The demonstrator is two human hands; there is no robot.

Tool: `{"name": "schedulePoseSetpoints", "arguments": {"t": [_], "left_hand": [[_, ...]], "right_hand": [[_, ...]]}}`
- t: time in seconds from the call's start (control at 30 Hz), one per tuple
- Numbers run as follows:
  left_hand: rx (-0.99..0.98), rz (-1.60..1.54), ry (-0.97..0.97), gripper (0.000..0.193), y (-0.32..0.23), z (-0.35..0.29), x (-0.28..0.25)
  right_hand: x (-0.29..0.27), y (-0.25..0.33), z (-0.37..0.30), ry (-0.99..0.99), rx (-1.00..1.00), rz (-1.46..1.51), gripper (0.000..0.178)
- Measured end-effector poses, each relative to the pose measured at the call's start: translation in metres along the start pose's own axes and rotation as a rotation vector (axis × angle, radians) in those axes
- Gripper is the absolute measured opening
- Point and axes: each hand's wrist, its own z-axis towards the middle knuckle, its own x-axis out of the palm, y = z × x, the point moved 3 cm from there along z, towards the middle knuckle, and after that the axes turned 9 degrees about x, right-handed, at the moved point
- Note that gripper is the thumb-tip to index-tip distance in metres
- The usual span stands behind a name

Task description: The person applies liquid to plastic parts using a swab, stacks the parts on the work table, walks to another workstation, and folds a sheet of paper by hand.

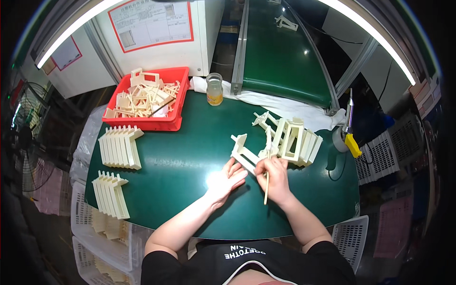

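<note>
My right hand [274, 178] is closed around a thin wooden stick [267, 190], whose lower end sticks out below the fingers. Whatever is at the stick's upper end blends with the pale parts behind it. A cream plastic frame [243, 163] with an upright tab lies tilted between my hands, one end against my right fingers. My left hand [226, 184] is palm up with its fingers stretched out, fingertips at the frame's lower edge. Just beyond my right hand stands a row of similar cream frames [308, 147], leaning on one another.
Two rows of cream parts [119, 149] [110, 195] line the table's left side. Behind them sits a red bin [179, 111] of loose pieces. A glass jar [214, 90] with yellowish liquid stands beside white cloth [266, 100]. A yellow-tipped tool [352, 145] rests right; a green conveyor [285, 57] runs behind.
</note>
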Motion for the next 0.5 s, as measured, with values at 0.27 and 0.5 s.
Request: {"name": "schedulePoseSetpoints", "arguments": {"t": [0.27,0.5], "left_hand": [[0.112,-0.145,-0.039,0.058,0.010,0.013,0.011],[0.063,0.047,-0.124,0.055,0.001,0.008,-0.004]], "right_hand": [[0.007,0.007,-0.016,0.002,-0.077,0.149,0.024],[-0.008,-0.030,-0.011,-0.158,0.040,0.008,0.021]]}}
